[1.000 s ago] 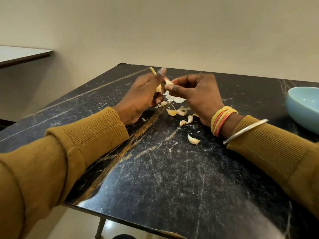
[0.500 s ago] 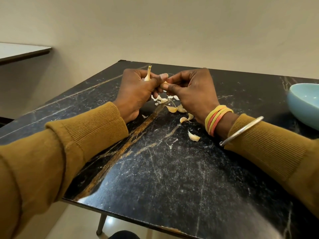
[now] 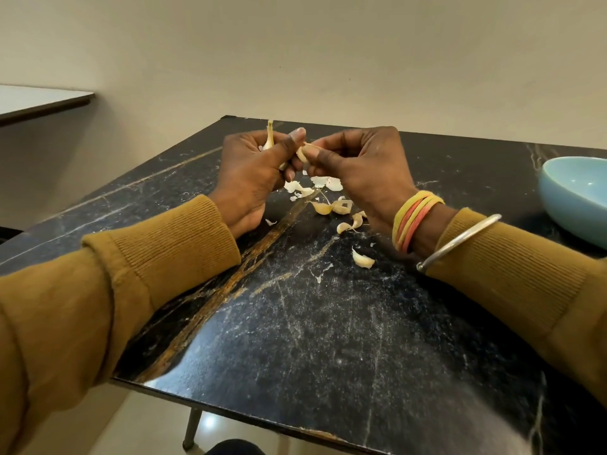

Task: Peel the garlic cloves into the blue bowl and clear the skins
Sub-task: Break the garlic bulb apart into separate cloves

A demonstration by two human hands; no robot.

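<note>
Fingers (image 3: 289,149) of the left hand (image 3: 249,178) are curled round a pale garlic remnant with a dry stalk (image 3: 269,136); only the stalk and a sliver of white show above the knuckles, the rest is hidden in the fist. The left thumb tip presses a small cream garlic clove (image 3: 301,154), which the right hand (image 3: 361,169) pinches from the other side between thumb and forefinger; the clove is mostly covered by fingertips, so how much skin it bears cannot be told. All of this is held above the table, well left of the pale blue ceramic bowl (image 3: 571,198).

Under the hands, also left of the bowl, lie thin white papery skins (image 3: 328,182) on the black gold-veined marble table (image 3: 328,323); some are hidden behind the right palm. Nearer the camera lie several loose unpeeled cloves (image 3: 362,258), apart from one another; tiny flakes around them are too small to sort.

The right wrist carries yellow and orange bangles (image 3: 415,220) and a thin silver bangle (image 3: 460,241) over a mustard knitted sleeve (image 3: 525,274); this forearm lies between the cloves and the bowl.

The bowl stands on the table at the right edge; the frame cuts off its right side, so its contents cannot be judged.
</note>
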